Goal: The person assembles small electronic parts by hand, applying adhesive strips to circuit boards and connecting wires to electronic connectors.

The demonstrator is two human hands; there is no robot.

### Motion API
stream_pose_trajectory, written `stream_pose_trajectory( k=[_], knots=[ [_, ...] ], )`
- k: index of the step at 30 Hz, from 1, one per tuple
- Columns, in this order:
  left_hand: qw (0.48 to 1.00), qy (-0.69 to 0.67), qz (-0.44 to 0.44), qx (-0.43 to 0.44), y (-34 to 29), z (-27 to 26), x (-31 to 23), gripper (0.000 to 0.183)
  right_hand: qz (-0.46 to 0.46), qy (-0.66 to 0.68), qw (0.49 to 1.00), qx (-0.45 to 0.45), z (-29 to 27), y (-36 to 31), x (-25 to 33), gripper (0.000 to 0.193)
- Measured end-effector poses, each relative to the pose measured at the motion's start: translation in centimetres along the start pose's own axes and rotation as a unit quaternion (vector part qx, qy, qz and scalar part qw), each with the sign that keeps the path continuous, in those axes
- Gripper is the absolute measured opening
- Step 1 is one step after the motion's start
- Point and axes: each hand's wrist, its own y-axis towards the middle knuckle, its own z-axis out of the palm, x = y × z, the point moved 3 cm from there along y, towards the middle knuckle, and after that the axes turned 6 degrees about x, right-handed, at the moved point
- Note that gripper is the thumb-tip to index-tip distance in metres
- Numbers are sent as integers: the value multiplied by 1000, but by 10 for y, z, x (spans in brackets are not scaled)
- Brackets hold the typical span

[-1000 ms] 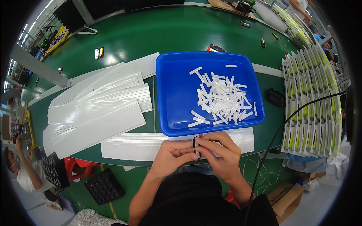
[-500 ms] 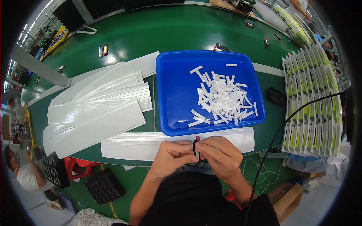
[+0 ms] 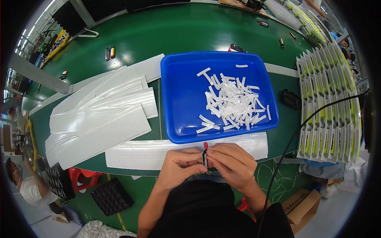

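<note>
Close to my body, both hands pinch a small, narrow black-and-grey part with a red tip. It stands roughly upright between my fingertips. My left hand is closed on its left side; my right hand grips the right side with thumb and fingers together. The fingers cover much of the part, so its exact kind cannot be made out. Just beyond the hands lies a blue tray, holding a heap of short white strips. A long white sheet lies under and beside my hands on the table edge.
White sheets overlap at the left. Card racks with lime-green pieces stand at the right, near a black object. A black cable crosses the right side. Small red-and-black items lie on the far green table.
The small part has turned slightly between my fingers, showing more of its grey side. Both hands keep their hold in nearly the same place. The view has shifted a little.
</note>
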Motion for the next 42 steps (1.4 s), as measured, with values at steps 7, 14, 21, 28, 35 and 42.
stream_pose_trajectory(
  k=[7,14,21,28,35,42],
  knots=[
    [1000,-6,7,-5,0,0,2,30,-14,-8,1000,15,2,-3,-1,30],
    [1000,-1,8,-3,-1,-1,3,33,-2,4,1000,4,2,-3,-1,29],
    [1000,-1,-2,7,0,-2,1,32,-5,42,999,14,2,-2,-8,24],
    [1000,24,-1,16,1,-1,-1,31,33,96,994,28,1,-3,-11,23],
    [1000,19,-1,23,2,0,0,28,37,116,992,45,-1,-2,-16,20],
    [998,35,-11,49,4,0,-2,25,34,98,992,74,-6,0,-13,19]
  ],
)
